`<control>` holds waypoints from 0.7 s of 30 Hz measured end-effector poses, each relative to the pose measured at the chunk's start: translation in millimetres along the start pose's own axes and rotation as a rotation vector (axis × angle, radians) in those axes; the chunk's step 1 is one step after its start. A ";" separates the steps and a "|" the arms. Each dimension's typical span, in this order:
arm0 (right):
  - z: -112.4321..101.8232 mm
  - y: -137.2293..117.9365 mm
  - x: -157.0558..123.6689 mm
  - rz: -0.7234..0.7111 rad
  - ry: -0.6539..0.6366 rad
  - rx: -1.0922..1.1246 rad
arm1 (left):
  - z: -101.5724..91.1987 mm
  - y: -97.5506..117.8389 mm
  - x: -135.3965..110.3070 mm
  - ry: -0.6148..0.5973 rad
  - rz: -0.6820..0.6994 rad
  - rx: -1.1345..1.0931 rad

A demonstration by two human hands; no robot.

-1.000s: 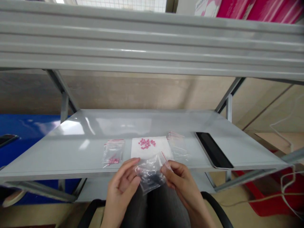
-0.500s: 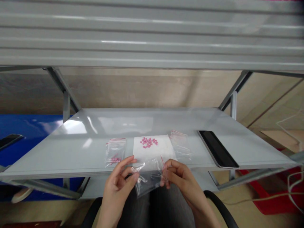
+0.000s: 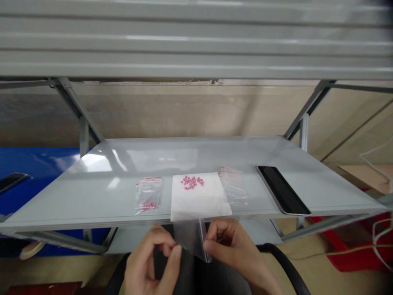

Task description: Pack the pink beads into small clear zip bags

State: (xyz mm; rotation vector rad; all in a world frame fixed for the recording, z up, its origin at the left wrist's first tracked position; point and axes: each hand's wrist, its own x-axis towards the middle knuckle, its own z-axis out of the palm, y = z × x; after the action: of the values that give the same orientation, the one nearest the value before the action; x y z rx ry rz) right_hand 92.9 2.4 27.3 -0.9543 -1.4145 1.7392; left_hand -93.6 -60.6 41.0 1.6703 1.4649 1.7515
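Clear zip bag (image 3: 188,237) held over the lap, just off the near table edge; film blurred and see-through, its left end hard to trace against dark trousers. Right hand (image 3: 231,242) pinches it at the zip strip, thumb over curled fingers. Left hand (image 3: 153,260) curled, thumb tip close to forefinger at the bag's left end; cannot tell whether it grips the film. Both forearms cut off at the bottom of the view. Pink beads (image 3: 190,182) lie loose on the far part of a white sheet (image 3: 199,205), too small to count surely. Left of it, a zip bag with pink pieces (image 3: 149,194); right, overlapping clear bags (image 3: 233,186), number unclear. Far right, a dark-screened tablet (image 3: 284,190), near end at the table edge. Phone on the blue surface at far left, cut by the frame. Sheet reaches the near edge. Grey tabletop (image 3: 147,157) stretches widely behind to the far edge; overhead beam crosses above. Narrow strip of tabletop between clear bags and tablet; broader one left of the filled bag.
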 end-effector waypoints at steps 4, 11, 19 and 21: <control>10.9 1.3 0.6 0.073 -0.097 0.059 | 7.0 -4.2 -5.4 -0.339 -0.101 -0.043; 17.9 -0.2 -1.9 0.196 -0.311 0.226 | 14.2 -8.4 -10.0 -0.391 -0.319 -0.241; 12.4 -3.1 -4.7 0.168 -0.338 0.216 | 7.5 5.1 -1.3 -0.502 -0.330 -0.232; 13.6 -6.8 -7.3 0.135 -0.271 0.096 | 6.8 5.4 -1.6 -0.475 -0.278 -0.140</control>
State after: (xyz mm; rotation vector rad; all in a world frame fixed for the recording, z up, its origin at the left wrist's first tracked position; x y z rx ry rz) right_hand 85.1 -9.2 36.7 -0.8017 -1.4449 2.0808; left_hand -85.0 -61.2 43.1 1.5793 1.2485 1.1787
